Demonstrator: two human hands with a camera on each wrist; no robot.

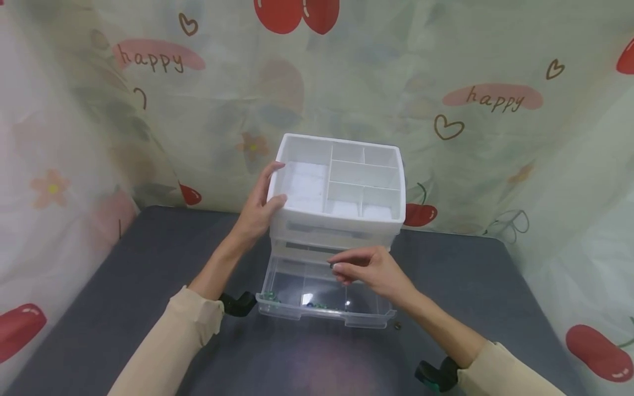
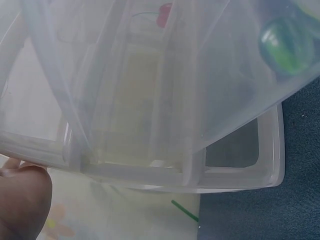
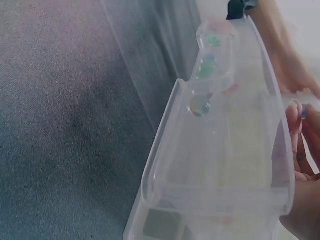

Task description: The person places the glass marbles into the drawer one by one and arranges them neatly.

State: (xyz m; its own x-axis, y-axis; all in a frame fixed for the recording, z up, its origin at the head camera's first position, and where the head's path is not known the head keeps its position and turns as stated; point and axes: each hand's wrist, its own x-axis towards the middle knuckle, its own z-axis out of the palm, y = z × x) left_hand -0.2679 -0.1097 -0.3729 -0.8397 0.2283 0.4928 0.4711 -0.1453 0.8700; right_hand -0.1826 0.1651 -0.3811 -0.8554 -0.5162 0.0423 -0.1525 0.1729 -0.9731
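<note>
A white storage organizer (image 1: 339, 219) with a divided top tray stands on the table. My left hand (image 1: 257, 209) grips its left wall, thumb over the front rim. Below the tray, a clear plastic drawer (image 1: 322, 314) is pulled out toward me. Green marbles (image 1: 269, 296) and a blue one (image 1: 310, 304) lie along the drawer's front wall. Over the drawer, my right hand (image 1: 373, 269) pinches a small marble (image 3: 303, 112) between thumb and fingers; a bit of blue shows in the right wrist view. In the left wrist view a green marble (image 2: 287, 46) shows through the plastic.
A small brownish round thing (image 1: 398, 325) lies on the dark grey table (image 1: 317, 363), just off the drawer's right front corner. A printed curtain (image 1: 346, 82) hangs behind and at both sides. Black wrist devices (image 1: 239, 304) are strapped on both arms.
</note>
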